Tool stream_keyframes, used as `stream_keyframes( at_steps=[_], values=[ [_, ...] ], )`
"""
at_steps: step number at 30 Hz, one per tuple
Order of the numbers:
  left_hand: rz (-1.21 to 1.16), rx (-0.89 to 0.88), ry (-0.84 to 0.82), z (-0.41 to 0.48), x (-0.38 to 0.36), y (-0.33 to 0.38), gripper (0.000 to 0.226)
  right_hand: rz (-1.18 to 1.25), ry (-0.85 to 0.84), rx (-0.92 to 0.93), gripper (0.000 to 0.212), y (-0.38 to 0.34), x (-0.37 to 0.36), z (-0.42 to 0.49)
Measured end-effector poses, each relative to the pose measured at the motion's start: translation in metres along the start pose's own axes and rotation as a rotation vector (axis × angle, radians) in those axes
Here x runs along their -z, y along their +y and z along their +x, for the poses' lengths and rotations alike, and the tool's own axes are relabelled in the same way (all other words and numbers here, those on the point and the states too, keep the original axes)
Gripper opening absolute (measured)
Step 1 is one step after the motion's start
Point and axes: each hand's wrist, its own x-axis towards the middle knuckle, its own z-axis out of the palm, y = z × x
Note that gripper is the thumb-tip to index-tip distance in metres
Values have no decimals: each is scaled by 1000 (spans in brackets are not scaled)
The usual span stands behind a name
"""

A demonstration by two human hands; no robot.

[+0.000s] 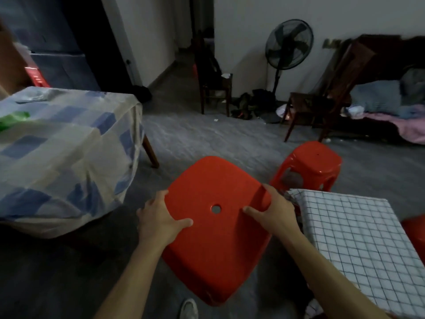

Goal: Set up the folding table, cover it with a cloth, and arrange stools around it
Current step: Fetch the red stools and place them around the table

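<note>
Gripping opposite edges of a red square plastic stool [216, 240], the left hand [158, 218] and right hand [274, 211] each lay a thumb flat on the seat and curl the fingers round the rim. The stool is in the air in front of the person, its seat tilted toward the camera, with a small round hole between the two thumbs. At six o'clock below it, the toe of a white shoe [189, 307] stands on the grey floor [207, 134].

At three o'clock, just beside the right forearm, a white cloth with a thin dark grid [345, 240] covers a low table whose own surface is hidden. A second red plastic stool [309, 165] stands upright on the floor at one o'clock, near the cloth's far corner. A sliver of another red plastic shape [415, 229] shows past the cloth's right edge.

At nine o'clock stands a larger table under a pale sheet with blue squares [66, 143]. A dark wooden chair [215, 87] is at twelve o'clock, and a black pedestal fan [288, 44] at one o'clock by the wall.
</note>
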Motion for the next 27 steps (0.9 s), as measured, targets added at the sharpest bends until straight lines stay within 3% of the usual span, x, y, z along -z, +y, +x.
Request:
stream_keyframes(
  at_steps=[11,14,27],
  values=[
    [-67,-312,-227,123,-49,39,105,-33,211,-274,80,4,-1,38],
    [-49,-371,-258,139,-65,61,105,-73,214,-349,87,16,7,51],
    [67,-334,-361,216,-206,116,105,36,177,-487,93,140,-45,150]
  ],
)
